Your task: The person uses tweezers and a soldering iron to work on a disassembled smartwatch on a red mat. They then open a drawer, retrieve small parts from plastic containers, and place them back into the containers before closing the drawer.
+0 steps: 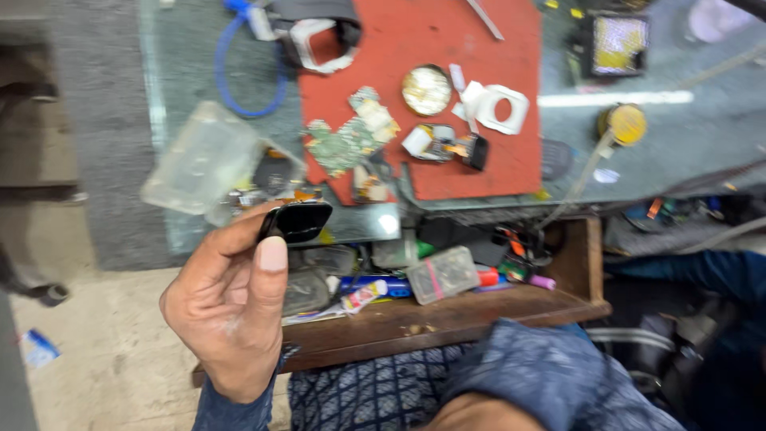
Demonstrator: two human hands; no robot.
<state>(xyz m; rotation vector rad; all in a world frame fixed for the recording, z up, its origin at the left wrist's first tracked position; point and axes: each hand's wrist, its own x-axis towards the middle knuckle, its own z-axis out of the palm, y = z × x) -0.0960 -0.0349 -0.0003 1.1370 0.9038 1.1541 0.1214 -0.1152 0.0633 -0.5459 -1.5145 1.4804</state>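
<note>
left hand (231,307) pinching a small black part (297,221) between thumb and fingertips, raised above open drawer (447,315) near red mat (447,96), tilted up for a close look; right hand hidden, grip unknowable

A left hand (227,307), bare of rings or gloves, emerges from a dark blue denim cuff (231,411) at the near edge. To its right, a dark blue speckled sleeve (550,375) covers the other arm, above navy trousers (367,395) patterned with small pale checks.
</note>
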